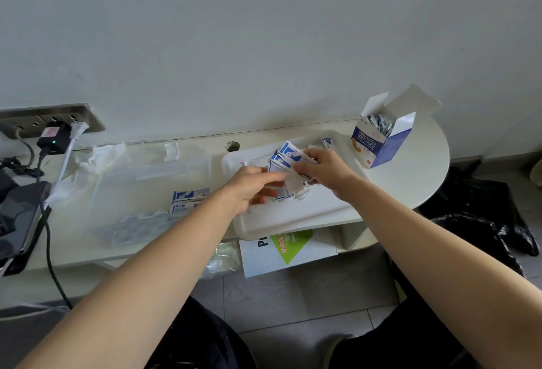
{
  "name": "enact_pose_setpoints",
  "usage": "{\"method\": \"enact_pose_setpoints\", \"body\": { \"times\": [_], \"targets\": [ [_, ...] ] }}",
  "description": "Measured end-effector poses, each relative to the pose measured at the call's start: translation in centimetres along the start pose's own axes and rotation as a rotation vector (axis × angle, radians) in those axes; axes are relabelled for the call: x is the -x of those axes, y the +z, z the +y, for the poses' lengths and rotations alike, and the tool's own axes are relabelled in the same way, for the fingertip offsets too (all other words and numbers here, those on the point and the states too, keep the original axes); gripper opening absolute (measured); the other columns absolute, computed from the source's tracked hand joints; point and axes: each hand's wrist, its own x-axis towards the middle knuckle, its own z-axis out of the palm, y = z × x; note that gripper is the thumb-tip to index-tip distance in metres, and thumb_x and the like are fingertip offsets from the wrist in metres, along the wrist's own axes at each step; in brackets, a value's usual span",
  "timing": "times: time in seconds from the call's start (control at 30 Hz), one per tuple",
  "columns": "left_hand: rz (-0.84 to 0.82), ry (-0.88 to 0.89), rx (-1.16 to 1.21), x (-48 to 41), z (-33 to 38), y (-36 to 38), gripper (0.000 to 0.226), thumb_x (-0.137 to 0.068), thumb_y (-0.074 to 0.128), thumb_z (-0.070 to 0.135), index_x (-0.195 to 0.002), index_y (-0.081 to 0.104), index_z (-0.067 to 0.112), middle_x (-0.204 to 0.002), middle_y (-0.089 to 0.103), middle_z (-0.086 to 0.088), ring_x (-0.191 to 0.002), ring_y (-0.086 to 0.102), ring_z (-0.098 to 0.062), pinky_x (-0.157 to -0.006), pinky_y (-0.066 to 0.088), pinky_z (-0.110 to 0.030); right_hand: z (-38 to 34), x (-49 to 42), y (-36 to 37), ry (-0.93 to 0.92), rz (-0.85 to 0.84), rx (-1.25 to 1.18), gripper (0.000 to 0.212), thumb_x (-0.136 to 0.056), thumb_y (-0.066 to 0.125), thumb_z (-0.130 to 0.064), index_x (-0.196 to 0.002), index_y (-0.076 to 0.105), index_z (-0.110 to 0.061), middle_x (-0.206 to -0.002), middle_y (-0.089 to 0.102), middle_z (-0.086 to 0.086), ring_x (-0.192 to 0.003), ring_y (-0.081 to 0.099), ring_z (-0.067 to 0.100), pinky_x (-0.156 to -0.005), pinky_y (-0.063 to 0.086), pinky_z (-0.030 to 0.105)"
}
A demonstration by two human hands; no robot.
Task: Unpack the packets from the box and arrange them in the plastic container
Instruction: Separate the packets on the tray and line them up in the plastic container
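**Container.** White shallow rectangular plastic container (pixel 316 207). It lies on the right half of the white round-ended worktop (pixel 416 175), with its near rim at the worktop's front edge.

**Packets.** Blue-and-white paper packets (pixel 289 160), a fanned bundle held over the middle of the container.
- The right hand (pixel 325 169) grasps the bundle from the right, fingers curled over its top.
- The left hand (pixel 252 189) meets its near left side, fingers bent in and pinching the edge.
- A few spare packets (pixel 328 142) lie in the container's far right corner.

**Box.** Blue-and-white cardboard box (pixel 381 145). It stands upright with its flaps open at the worktop's rear right, just beside the container's far right corner. More packets show inside it.

**Other articles.**
- Two flat blue-and-white sachets (pixel 190 197) lie on the worktop left of the container.
- A clear plastic bag with pale blue contents (pixel 137 227) lies near the front edge.
- Crumpled clear wrapping (pixel 99 157) lies toward the rear edge.
- A grey wall socket strip (pixel 52 119) carries a black plug adapter (pixel 54 139) at the rear left.
- A dark phone (pixel 20 216) lies at the left edge.
- A white booklet with a green diamond (pixel 289 246) sits on the shelf beneath the container.
- A black plastic bag (pixel 484 216) is on the floor to the right.
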Motion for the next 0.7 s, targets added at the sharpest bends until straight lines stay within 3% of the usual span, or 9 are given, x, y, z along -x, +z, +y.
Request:
{"method": "enact_pose_setpoints", "body": {
  "times": [0.17,0.37,0.5,0.7],
  "targets": [
    [0.097,0.06,0.0,-0.3,-0.6,1.3,0.009,-0.082,0.072,0.011,-0.084,0.064,0.015,-0.074,0.068,-0.004,-0.049,0.059,-0.006,-0.042,0.039,-0.016,-0.2,0.5,0.8,0.036,-0.022,-0.054,0.014,-0.091,0.062,-0.017,-0.101,0.066,-0.008,-0.086,0.066,0.007,-0.07,0.06,0.016,-0.06,0.05,0.025],
    [0.129,0.144,-0.033,-0.2,-0.4,1.5,0.01,-0.084,0.072,0.014,-0.092,0.066,0.012,-0.073,0.065,-0.002,-0.043,0.056,0.001,-0.04,0.04,-0.013,0.1,0.5,0.5,0.048,-0.077,-0.084,0.023,-0.093,0.059,-0.021,-0.108,0.062,-0.004,-0.094,0.068,0.016,-0.077,0.064,0.022,-0.071,0.055,0.035],
    [0.126,0.135,0.097,-0.6,-0.7,1.3,0.015,-0.083,0.072,0.014,-0.097,0.069,0.014,-0.096,0.072,-0.008,-0.078,0.07,-0.016,-0.064,0.056,-0.024,0.2,0.7,0.3,0.078,-0.055,-0.183,0.023,-0.095,0.057,-0.022,-0.109,0.062,-0.006,-0.095,0.068,0.012,-0.079,0.066,0.021,-0.066,0.054,0.027],
    [0.132,0.114,0.216,-0.9,-0.5,1.7,0.012,-0.086,0.065,0.008,-0.096,0.068,0.014,-0.09,0.072,-0.007,-0.076,0.069,-0.021,-0.075,0.058,-0.035,0.4,0.9,0.5,0.1,-0.036,-0.185,0.022,-0.095,0.057,-0.02,-0.107,0.063,-0.002,-0.089,0.07,0.011,-0.067,0.069,0.018,-0.064,0.055,0.027]
  ]
}}
